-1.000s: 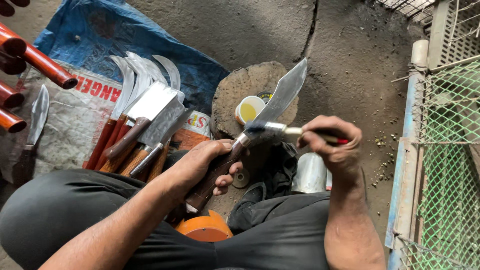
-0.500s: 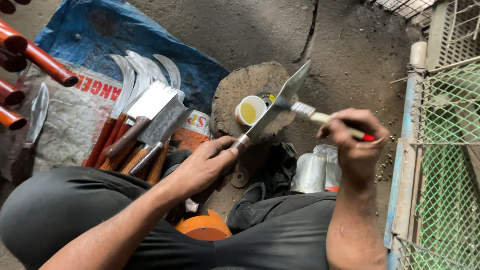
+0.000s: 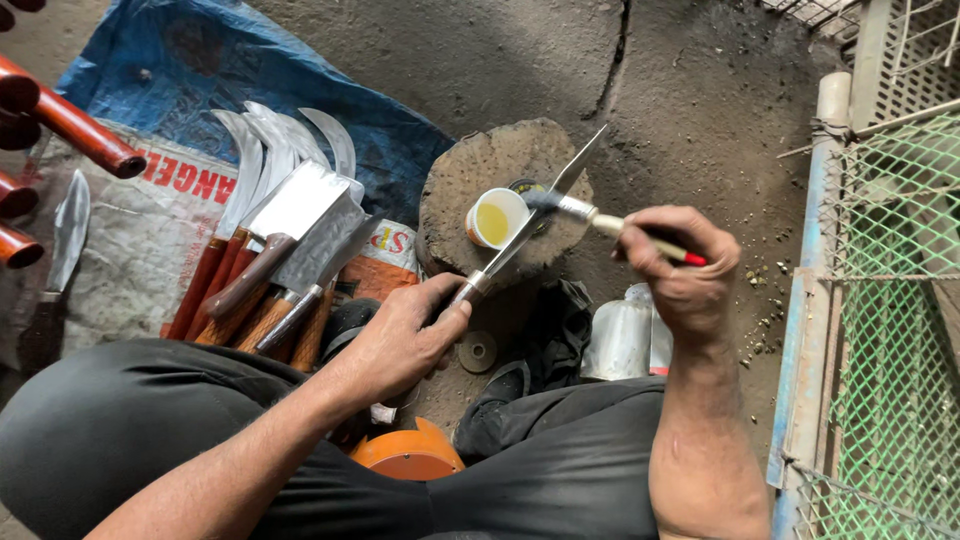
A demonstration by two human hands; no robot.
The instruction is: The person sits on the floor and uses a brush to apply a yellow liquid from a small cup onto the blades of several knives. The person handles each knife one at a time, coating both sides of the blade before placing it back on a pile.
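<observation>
My left hand (image 3: 405, 335) grips the handle of a long knife (image 3: 535, 220), whose blade points up and to the right over a round wooden stump (image 3: 470, 185). My right hand (image 3: 680, 265) holds a paintbrush (image 3: 590, 213) with a red-tipped handle. Its bristles touch the blade near the middle. A small white cup (image 3: 495, 217) of yellow liquid stands on the stump just left of the blade.
Cleavers (image 3: 300, 225) and sickles (image 3: 265, 150) with wooden handles lie on a sack and a blue tarp (image 3: 150, 70) at the left. Red pipes (image 3: 70, 125) cross the far left. A metal can (image 3: 620, 340), an orange object (image 3: 405, 455) and a green mesh fence (image 3: 890, 300) are close by.
The knife has swung away from my lap and now lies out over the stump. My right hand moved the brush up along the blade, toward the cup.
</observation>
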